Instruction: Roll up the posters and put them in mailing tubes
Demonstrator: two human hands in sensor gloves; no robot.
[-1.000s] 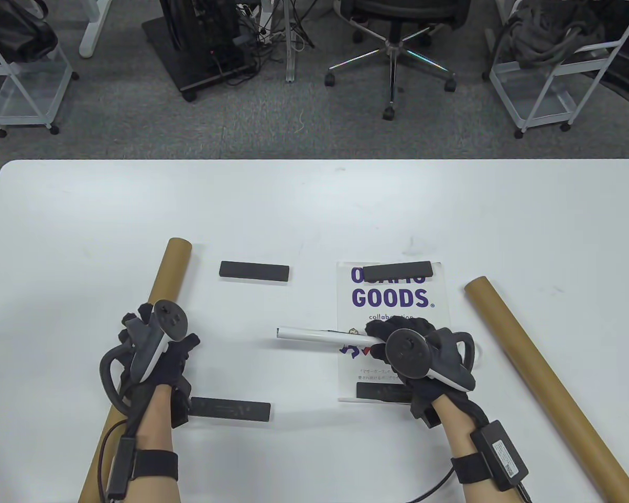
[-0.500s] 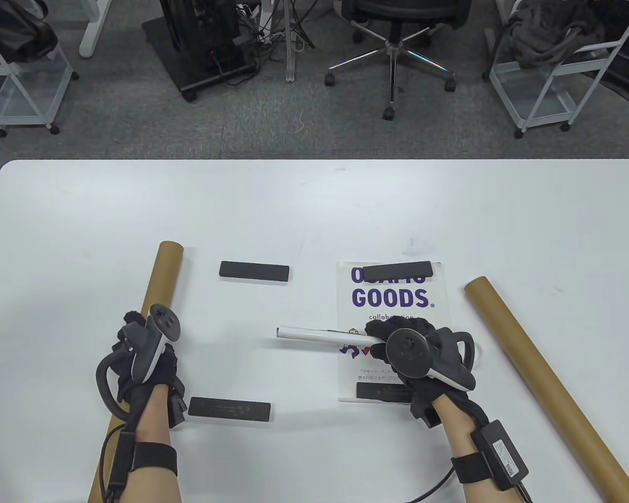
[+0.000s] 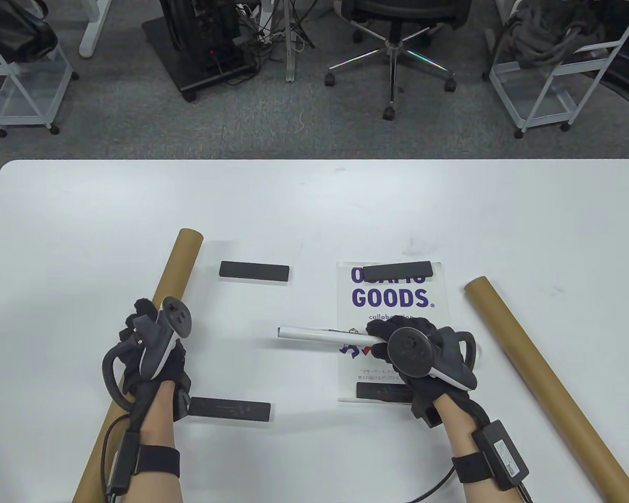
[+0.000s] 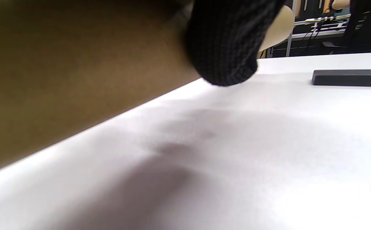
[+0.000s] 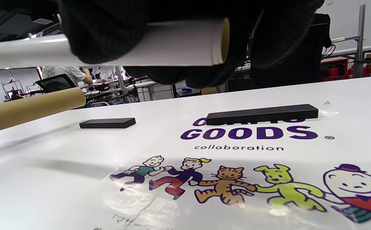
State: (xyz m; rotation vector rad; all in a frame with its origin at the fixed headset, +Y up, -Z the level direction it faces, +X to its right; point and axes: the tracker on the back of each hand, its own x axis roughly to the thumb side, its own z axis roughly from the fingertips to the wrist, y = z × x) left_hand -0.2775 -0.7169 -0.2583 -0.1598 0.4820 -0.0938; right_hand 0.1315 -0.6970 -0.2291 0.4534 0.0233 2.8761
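The right hand [image 3: 419, 351] grips a rolled poster [image 3: 314, 334] above a flat poster [image 3: 393, 304] on the surface [image 3: 314, 209]. The left hand [image 3: 152, 346] is wrapped round a brown tube [image 3: 181, 262] — another tube [image 3: 529, 356] lies far right.

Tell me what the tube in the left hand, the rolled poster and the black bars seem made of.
Left tube: matte brown cardboard, by its kraft colour and hollow end. Rolled poster: thin white paper wound in layers, likely glossy, like the flat poster, which shows glare. Black bars: matte, rigid; material unclear, possibly rubber-coated weights.
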